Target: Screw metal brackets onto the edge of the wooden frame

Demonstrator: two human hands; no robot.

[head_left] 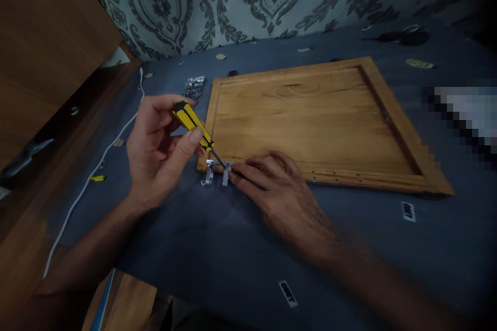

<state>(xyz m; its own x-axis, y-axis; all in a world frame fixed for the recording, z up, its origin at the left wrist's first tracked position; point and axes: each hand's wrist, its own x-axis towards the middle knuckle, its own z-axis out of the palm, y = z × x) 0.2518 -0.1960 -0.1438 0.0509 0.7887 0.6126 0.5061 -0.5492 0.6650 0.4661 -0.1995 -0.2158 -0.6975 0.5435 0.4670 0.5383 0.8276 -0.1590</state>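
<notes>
My left hand [161,150] is closed around the yellow and black handle of a screwdriver [194,125]. The thin shaft slants down to the right, and its tip meets a metal cabinet hinge [225,176] at the near left corner of a wooden cabinet door [295,114]. The fingertips of my right hand [281,194] press at the right side of that hinge, while its other fingers rest over the door's near edge. What lies under those fingertips is hidden. Both hinge arms stick out past the edge towards me.
More metal hinge parts [194,85] lie beyond the door's left side. A white cable [104,152] runs along the left of the dark blue sheet [217,248]. Black scissors or a similar dark tool [407,36] lie at the far right. Brown wooden furniture [50,36] stands at left.
</notes>
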